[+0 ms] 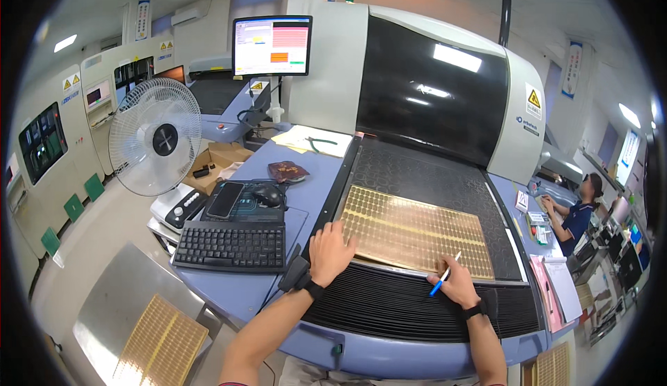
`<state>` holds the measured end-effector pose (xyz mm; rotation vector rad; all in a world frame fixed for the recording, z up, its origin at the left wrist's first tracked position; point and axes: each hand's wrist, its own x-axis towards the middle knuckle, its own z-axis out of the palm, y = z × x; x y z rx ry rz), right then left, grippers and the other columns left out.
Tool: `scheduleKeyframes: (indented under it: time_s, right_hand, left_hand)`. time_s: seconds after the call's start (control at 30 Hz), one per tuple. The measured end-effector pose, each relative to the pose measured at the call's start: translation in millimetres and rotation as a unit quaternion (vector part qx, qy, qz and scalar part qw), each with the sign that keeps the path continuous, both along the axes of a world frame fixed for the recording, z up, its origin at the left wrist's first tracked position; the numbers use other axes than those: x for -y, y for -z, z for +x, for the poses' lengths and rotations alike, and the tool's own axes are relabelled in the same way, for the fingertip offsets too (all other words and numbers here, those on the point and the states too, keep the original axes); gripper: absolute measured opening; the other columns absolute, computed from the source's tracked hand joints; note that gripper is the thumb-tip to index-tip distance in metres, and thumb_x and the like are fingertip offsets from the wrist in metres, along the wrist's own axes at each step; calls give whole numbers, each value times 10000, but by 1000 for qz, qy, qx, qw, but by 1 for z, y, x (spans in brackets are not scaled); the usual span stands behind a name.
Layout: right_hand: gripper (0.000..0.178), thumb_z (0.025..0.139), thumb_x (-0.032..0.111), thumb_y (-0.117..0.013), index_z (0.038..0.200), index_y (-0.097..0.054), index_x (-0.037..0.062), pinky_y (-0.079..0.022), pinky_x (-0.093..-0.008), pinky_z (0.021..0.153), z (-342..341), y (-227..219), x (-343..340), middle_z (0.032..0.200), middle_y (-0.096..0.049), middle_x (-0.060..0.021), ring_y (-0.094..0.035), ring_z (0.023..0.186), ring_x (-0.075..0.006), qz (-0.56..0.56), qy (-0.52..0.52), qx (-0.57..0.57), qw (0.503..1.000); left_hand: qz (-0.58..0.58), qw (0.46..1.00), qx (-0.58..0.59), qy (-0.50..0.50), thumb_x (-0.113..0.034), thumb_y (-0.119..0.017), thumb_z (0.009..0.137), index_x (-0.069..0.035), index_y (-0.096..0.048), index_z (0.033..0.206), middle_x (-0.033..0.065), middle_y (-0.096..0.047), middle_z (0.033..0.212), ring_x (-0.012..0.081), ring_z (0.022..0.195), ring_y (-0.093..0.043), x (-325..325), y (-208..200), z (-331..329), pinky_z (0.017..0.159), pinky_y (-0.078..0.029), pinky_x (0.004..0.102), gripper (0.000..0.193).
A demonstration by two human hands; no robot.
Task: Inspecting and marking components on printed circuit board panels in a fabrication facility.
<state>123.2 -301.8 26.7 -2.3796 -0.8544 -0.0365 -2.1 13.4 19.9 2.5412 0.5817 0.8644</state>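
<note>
A gold circuit panel (417,230) with a fine grid pattern lies flat on the black textured bed (410,170) of a large machine. At its left edge rests my left hand (332,252), fingers stretched out and the tips by the panel's corner side. My right hand (455,283) is at the panel's near edge, closed around a blue and white pen (436,289). The pen's white end points up over the panel, its blue end down toward me. Dark bands circle both wrists.
Left of the bed are a black keyboard (233,245), a phone (226,200), a mouse (267,194) and a fan (156,139). Pliers (321,144) lie farther back. Another gold panel (163,341) lies lower left. A clipboard (561,289) sits right; a co-worker (575,223) is beyond.
</note>
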Motion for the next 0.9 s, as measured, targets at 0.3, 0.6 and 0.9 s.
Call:
scheduleKeyframes:
  time_s: [0.3, 0.6, 0.9]
  right_hand:
    - [192, 959, 220, -655, 985, -681, 32, -501, -414, 650, 46, -31, 15, 792, -685, -200, -688, 723, -287, 248, 168, 292, 908]
    - [242, 993, 232, -604, 859, -613, 30, -488, -304, 676, 99, -80, 13, 834, -619, -43, -604, 809, -128, 461, 177, 68, 867]
    - [307, 1027, 142, -471, 1217, -521, -94, -542, -484, 976, 25, -17, -33, 1224, -607, -247, -632, 1124, -354, 510, 116, -285, 803]
  left_hand:
    - [-31, 926, 347, 147, -127, -657, 892, -14, -565, 1274, 170, -628, 1227, 358, 1061, -625, 13, -29, -14, 904, -499, 424, 409]
    - [90, 915, 298, 255, -118, -694, 859, -18, -620, 1222, 146, -658, 1203, 322, 1050, -655, 23, -19, -8, 876, -536, 404, 383]
    - [134, 937, 249, 204, -166, -680, 876, 5, -634, 1211, 159, -628, 1249, 333, 1164, -603, 24, -20, -11, 1021, -459, 448, 379]
